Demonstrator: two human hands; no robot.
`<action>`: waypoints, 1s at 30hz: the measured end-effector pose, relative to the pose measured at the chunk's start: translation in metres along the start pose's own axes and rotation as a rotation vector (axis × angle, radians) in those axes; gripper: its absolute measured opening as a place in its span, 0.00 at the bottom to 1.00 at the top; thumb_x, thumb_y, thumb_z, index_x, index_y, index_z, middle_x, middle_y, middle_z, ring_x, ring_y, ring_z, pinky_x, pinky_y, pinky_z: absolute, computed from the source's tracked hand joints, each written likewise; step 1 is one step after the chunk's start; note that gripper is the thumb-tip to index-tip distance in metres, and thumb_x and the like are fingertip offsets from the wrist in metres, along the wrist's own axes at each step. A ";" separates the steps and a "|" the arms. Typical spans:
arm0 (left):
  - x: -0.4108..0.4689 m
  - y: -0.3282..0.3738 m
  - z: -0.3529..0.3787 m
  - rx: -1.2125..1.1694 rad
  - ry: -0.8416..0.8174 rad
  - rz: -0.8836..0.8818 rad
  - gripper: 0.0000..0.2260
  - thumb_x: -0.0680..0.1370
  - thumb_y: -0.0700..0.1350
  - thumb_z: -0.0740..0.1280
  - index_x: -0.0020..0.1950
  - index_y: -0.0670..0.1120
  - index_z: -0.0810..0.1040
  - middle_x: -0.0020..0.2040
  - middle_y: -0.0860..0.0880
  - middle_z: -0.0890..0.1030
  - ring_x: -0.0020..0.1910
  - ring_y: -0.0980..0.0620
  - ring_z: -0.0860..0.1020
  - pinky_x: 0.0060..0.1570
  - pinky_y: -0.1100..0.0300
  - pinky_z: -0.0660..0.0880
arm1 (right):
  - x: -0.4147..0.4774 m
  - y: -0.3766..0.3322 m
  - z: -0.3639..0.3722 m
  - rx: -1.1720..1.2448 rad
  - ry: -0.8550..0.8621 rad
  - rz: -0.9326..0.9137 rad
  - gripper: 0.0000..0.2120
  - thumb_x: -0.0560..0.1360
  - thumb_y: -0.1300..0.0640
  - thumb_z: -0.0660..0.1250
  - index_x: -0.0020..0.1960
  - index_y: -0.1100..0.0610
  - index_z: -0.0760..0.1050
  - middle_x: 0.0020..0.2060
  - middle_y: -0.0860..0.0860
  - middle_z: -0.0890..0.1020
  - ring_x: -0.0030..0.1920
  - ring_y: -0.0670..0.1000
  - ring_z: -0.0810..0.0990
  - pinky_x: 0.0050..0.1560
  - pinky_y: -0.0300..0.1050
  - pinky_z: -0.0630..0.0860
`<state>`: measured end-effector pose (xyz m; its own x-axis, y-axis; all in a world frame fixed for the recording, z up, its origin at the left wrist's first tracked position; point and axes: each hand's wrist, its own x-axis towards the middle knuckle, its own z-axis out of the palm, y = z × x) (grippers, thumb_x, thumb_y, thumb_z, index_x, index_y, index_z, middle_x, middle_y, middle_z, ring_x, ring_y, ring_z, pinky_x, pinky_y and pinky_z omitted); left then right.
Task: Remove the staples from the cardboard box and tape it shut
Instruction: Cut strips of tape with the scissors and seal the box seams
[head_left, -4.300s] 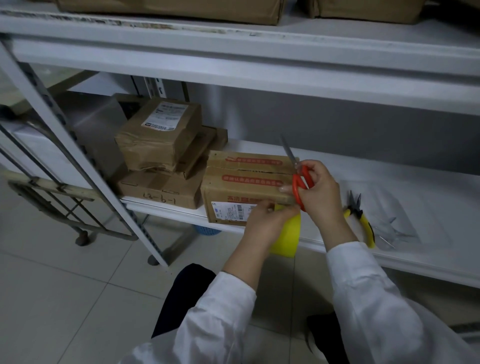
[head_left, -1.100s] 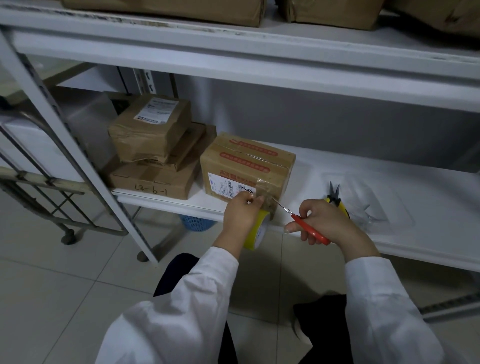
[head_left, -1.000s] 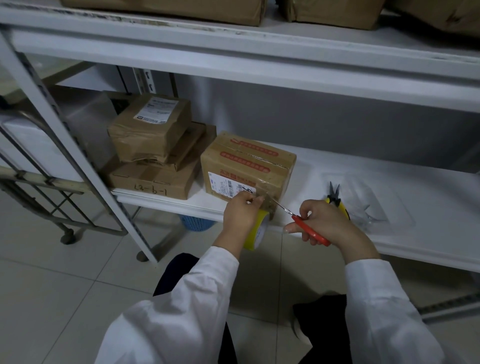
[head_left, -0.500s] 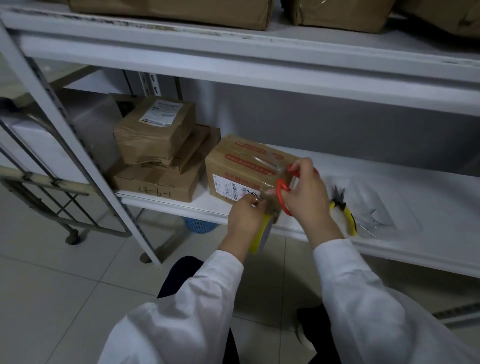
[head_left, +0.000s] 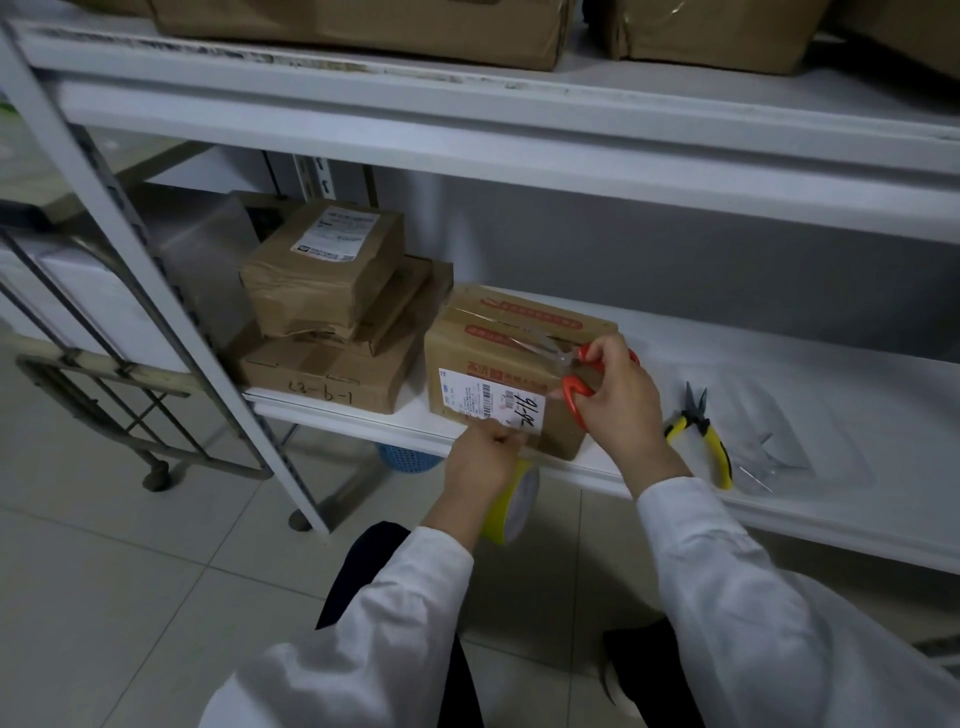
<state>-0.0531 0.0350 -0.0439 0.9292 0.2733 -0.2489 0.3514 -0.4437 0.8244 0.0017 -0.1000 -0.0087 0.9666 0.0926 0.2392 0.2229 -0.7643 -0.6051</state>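
Head view: since 1 second ago the right grip (head_left: 618, 400) has lifted the scissors (head_left: 583, 353) from beside the tape roll (head_left: 511, 501) to the box's (head_left: 493, 353) top right corner. Its fingers curl round the red handles, blades lying leftward over the top. The left grip (head_left: 480, 462) clasps the roll below the shelf's (head_left: 779, 374) front lip. The box sits at that lip, stacked parcels (head_left: 332, 312) just left, pliers (head_left: 698, 421) near on the right, bare shelf behind.
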 end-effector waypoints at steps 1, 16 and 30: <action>-0.001 -0.003 0.000 -0.025 0.000 0.004 0.10 0.78 0.45 0.63 0.54 0.42 0.80 0.56 0.42 0.81 0.58 0.42 0.76 0.56 0.54 0.72 | 0.001 0.000 0.001 0.018 0.000 0.006 0.17 0.71 0.57 0.72 0.48 0.51 0.62 0.49 0.50 0.78 0.48 0.54 0.78 0.43 0.43 0.71; 0.002 0.002 -0.041 -0.398 0.212 -0.033 0.07 0.79 0.48 0.63 0.41 0.49 0.73 0.43 0.50 0.76 0.45 0.50 0.75 0.50 0.57 0.69 | 0.007 -0.001 0.004 0.075 0.078 0.049 0.20 0.70 0.52 0.73 0.48 0.49 0.61 0.47 0.48 0.77 0.44 0.52 0.76 0.41 0.46 0.74; 0.019 -0.003 -0.029 -0.409 0.059 0.115 0.11 0.78 0.44 0.65 0.35 0.49 0.71 0.39 0.56 0.76 0.44 0.54 0.75 0.46 0.61 0.71 | 0.001 0.020 -0.033 0.216 0.021 0.145 0.19 0.69 0.59 0.75 0.42 0.47 0.63 0.40 0.45 0.79 0.43 0.51 0.79 0.35 0.39 0.72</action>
<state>-0.0393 0.0664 -0.0360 0.9473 0.2951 -0.1243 0.1606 -0.1021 0.9817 0.0032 -0.1362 0.0048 0.9881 -0.0232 0.1522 0.1060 -0.6146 -0.7817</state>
